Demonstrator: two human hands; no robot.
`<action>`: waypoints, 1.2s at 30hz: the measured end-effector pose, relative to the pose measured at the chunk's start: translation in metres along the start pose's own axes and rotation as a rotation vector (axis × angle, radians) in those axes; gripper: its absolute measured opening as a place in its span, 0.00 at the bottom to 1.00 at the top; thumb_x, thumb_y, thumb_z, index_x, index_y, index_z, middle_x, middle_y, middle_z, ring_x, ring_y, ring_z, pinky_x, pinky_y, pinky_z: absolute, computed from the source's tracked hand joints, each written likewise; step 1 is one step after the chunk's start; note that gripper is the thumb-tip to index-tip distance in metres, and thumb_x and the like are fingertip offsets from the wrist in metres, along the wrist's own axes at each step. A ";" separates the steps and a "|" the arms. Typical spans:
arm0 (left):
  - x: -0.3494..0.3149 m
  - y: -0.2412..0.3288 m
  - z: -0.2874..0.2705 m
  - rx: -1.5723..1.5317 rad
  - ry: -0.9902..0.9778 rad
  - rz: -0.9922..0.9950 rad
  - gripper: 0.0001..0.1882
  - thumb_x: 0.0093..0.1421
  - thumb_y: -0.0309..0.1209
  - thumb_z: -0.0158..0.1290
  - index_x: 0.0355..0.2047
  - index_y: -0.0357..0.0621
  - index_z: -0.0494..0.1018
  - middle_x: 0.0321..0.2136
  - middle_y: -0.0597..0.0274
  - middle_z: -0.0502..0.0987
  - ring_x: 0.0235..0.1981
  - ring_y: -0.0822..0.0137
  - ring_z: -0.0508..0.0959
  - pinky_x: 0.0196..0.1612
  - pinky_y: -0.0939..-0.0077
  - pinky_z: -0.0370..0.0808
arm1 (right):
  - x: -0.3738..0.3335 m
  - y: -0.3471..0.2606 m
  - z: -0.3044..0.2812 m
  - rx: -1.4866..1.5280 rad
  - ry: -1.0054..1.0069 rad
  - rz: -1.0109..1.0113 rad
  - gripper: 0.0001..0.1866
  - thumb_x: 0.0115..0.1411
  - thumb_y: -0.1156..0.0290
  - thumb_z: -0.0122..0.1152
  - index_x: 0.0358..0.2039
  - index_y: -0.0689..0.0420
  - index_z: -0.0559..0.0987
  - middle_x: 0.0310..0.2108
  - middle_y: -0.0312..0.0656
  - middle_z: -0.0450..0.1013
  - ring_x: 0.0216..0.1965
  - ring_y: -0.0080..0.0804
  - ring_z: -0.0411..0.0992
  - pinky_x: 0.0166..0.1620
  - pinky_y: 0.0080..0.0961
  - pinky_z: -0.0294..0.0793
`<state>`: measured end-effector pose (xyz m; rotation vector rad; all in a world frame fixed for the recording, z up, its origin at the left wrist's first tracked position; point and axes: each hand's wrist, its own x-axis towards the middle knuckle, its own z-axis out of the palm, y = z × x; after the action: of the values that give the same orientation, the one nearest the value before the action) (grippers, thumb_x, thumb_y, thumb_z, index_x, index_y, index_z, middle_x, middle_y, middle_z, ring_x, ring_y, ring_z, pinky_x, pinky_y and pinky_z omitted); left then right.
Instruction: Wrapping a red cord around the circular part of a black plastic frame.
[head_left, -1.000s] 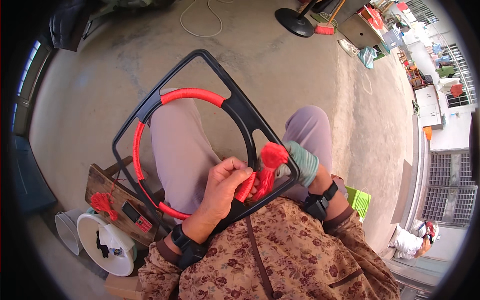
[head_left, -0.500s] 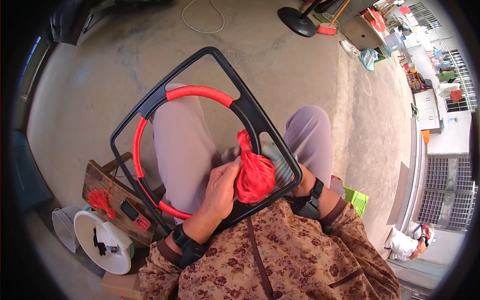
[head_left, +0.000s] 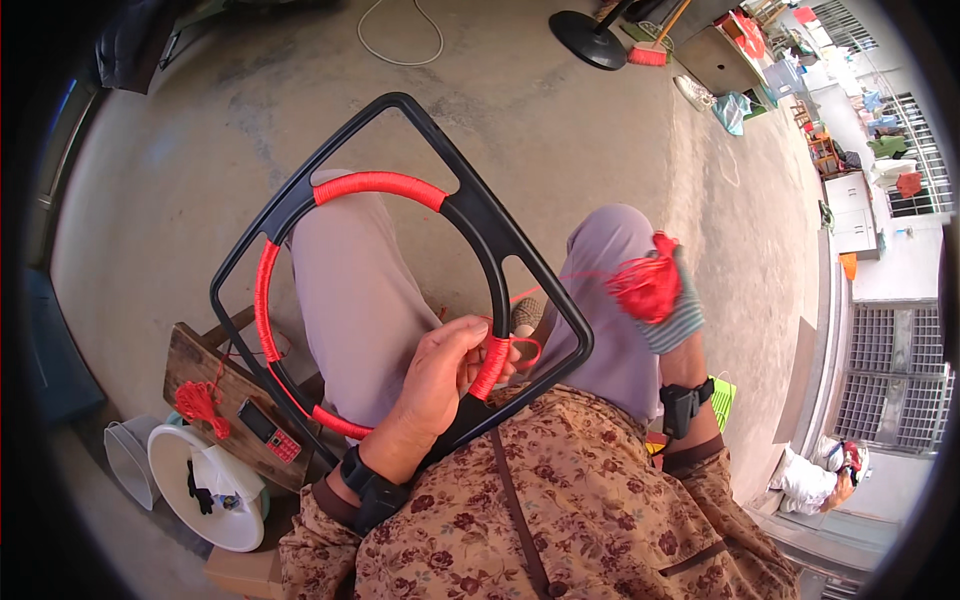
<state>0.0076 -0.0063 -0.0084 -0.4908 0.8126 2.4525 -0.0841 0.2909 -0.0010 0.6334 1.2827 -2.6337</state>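
Since half a second ago, the right hand (head_left: 680, 322), in a striped glove, has swung out to the right of the frame, carrying the bundle of red cord (head_left: 645, 287) away from the black frame (head_left: 487, 222), where both had been close against the inner ring. From where I stand, following the head view, the two hands are now well apart. The left hand (head_left: 438, 368), bare, sits just below the centre of the frame, clamped on the lower right of the ring, its thumb at the upper end of a red wrapping (head_left: 490, 370) and its fingertips showing beyond the far side. The right hand is closed around the bundle, right of centre, in front of the knee on that side. One thin strand runs from the bundle leftward to the ring, and a small loop (head_left: 538, 352) stands out just beside the left fingertips. The black frame leans over the lap across the middle of the picture, left of the right hand, with more red wrapping along its ring at the top and left. Toward the lower left, a wooden stool (head_left: 195, 348) bears a second hank of red cord (head_left: 203, 404) and a phone (head_left: 268, 430), with a white basin (head_left: 160, 500) just beside it. Up at the upper right, a broom (head_left: 648, 55) stands near a round black base (head_left: 588, 42).
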 end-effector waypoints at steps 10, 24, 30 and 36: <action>-0.003 0.000 -0.003 0.095 0.009 -0.004 0.15 0.64 0.37 0.45 0.37 0.36 0.71 0.26 0.54 0.77 0.24 0.69 0.77 0.30 0.76 0.77 | -0.004 -0.069 -0.096 0.376 -0.394 0.003 0.27 0.67 0.50 0.38 0.44 0.65 0.69 0.20 0.32 0.66 0.16 0.19 0.62 0.23 0.20 0.58; 0.001 -0.003 0.000 0.076 0.032 0.090 0.06 0.62 0.29 0.50 0.30 0.39 0.70 0.24 0.55 0.78 0.21 0.72 0.77 0.26 0.80 0.76 | -0.035 -0.021 0.011 -0.446 0.000 0.190 0.22 0.60 0.58 0.55 0.49 0.62 0.71 0.35 0.41 0.74 0.35 0.32 0.74 0.40 0.26 0.76; 0.000 -0.003 -0.002 0.122 0.001 0.105 0.06 0.62 0.29 0.50 0.29 0.39 0.71 0.25 0.58 0.78 0.23 0.74 0.77 0.27 0.83 0.74 | -0.029 0.029 0.051 -1.027 -0.646 0.321 0.12 0.56 0.75 0.58 0.42 0.61 0.76 0.35 0.38 0.75 0.40 0.22 0.71 0.44 0.20 0.72; 0.001 -0.006 -0.005 0.123 -0.004 0.172 0.06 0.61 0.28 0.51 0.28 0.38 0.70 0.25 0.63 0.77 0.26 0.78 0.75 0.29 0.85 0.70 | -0.026 0.058 0.057 -0.834 -1.025 0.573 0.10 0.53 0.75 0.64 0.37 0.60 0.77 0.35 0.36 0.75 0.39 0.23 0.71 0.45 0.21 0.71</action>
<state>0.0109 -0.0045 -0.0156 -0.3846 1.0358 2.5373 -0.0601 0.2090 -0.0001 -0.3968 1.3327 -1.3541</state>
